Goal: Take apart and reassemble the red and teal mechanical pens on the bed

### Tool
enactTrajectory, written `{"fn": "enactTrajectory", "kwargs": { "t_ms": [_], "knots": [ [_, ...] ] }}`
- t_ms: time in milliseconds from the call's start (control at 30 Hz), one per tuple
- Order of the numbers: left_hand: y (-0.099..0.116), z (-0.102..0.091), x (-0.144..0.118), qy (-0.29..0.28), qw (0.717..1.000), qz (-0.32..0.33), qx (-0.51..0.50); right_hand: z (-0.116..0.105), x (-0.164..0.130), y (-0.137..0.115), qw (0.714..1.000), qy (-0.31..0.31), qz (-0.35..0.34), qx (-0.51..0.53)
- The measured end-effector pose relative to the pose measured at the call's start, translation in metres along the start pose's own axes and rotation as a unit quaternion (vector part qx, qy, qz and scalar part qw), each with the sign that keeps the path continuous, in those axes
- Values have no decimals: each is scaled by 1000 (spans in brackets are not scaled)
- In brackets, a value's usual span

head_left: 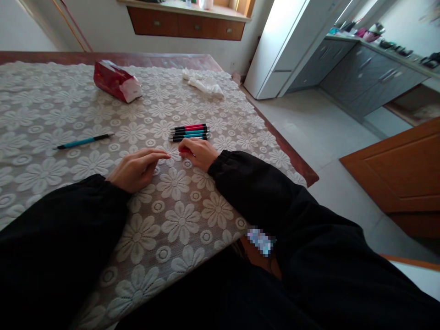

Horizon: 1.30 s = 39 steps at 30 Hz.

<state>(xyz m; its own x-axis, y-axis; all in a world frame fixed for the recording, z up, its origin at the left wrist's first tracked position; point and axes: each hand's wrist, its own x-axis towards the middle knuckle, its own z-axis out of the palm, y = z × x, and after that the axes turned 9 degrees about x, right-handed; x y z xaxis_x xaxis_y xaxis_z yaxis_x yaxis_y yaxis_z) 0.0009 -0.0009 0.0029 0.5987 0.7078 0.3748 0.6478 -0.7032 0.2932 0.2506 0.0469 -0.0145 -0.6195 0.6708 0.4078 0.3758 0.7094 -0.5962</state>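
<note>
My left hand [137, 169] is closed in a pinch, its fingertips at one end of a thin pale rod [174, 153] that spans the small gap between my hands. The rod's kind is too small to tell. My right hand [201, 152] wraps round a red pen part [185, 150], mostly hidden by the fingers. Just beyond it, several click pens [189, 133] in red, blue and black lie side by side in a row. Farther left, a single blue pen with black ends [84, 141] rests on the lace tablecloth [180, 222].
At the back of the table lie a red tissue pack [117, 81] and a crumpled white plastic bag [204, 85]. The table's right edge [292, 156] runs beside my right arm. Beyond are a white fridge [275, 46] and an orange-brown wooden panel [398, 174].
</note>
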Motion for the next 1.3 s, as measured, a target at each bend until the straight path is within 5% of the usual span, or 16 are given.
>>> {"fn": "enactTrajectory", "kwargs": {
  "t_ms": [200, 933, 1300],
  "knots": [
    [-1, 1, -1, -4, 1000, -3, 10, -5, -2, -1, 998, 18, 30, -52],
    [0, -1, -4, -25, 999, -45, -7, 7, -1, -3, 986, -71, -121, -95],
    [0, 1, -5, 11, 996, -88, 26, 7, 10, -18, 990, -91, -48, -91]
  ]
}}
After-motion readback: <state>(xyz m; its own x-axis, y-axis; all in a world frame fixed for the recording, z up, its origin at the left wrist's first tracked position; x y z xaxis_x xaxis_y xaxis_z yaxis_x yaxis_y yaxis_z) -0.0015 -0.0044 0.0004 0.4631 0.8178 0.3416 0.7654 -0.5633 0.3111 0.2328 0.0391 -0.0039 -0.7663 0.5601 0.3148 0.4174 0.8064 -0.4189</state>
